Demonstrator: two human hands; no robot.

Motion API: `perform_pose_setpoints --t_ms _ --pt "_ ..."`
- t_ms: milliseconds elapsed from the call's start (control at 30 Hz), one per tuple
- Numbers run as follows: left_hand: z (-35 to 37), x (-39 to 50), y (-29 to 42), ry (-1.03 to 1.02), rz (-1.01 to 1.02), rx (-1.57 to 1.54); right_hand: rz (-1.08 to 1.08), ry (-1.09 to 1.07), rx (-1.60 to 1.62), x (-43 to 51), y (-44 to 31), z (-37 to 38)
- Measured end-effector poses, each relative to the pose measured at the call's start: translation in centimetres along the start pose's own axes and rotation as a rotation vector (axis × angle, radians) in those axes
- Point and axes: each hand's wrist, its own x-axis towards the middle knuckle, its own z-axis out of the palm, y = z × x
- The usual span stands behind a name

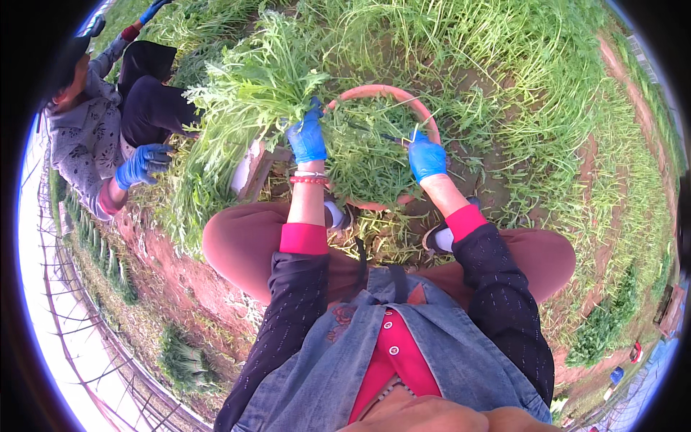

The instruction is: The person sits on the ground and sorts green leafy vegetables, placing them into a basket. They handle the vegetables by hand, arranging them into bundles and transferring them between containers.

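Note:
My left hand (307,135), in a blue glove, grips a bunch of leafy greens (264,81) by its stems; the leaves fan out up and to the left. In my gloved right hand (427,154) is a dark, thin-bladed tool (390,138), perhaps a knife or sickle, pointing left over an orange-pink round tub (378,90). A pale stem sticks up beside my right fingers. Loose cut greens (372,162) fill the tub, which stands between my feet. Part of the blade is lost among the leaves.
A co-worker (86,129) sits at the left, one blue-gloved hand (141,164) near a heap of greens (200,189). Beside my left wrist is a pale, worn box or stool (251,167). Standing stems (529,70) cover the far ground. Tied-looking bundles (186,359) lie at lower left.

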Motion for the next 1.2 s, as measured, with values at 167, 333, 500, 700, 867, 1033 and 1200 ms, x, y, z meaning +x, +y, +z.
perform_pose_setpoints --t_ms 167,333,500,700,867,1033,1200 --pt "-1.6 0.9 -1.3 0.071 0.145 -0.018 0.042 -0.232 0.024 0.8 2.1 -1.1" --pt "-3.3 -0.9 -5.0 -0.094 0.242 1.267 -0.044 0.053 0.566 0.7 6.2 -1.5" --pt "-2.3 -3.1 -9.0 -0.083 0.774 1.248 0.305 0.240 0.621 -0.9 15.7 -1.1" --pt "-2.4 -5.9 -9.2 -0.642 -0.177 1.832 0.700 -0.205 -0.368 -3.7 22.2 -3.1" --pt "-0.2 -5.0 -5.2 -0.879 -0.171 1.718 -0.077 0.423 -0.150 0.3 13.5 -4.1" --pt "-0.3 -3.2 4.9 -0.724 0.192 1.687 -0.624 0.083 0.037 6.2 1.9 0.3" --pt "-2.9 -3.3 17.8 -0.460 0.641 1.538 -0.575 -0.461 -0.310 7.7 -3.5 4.5"
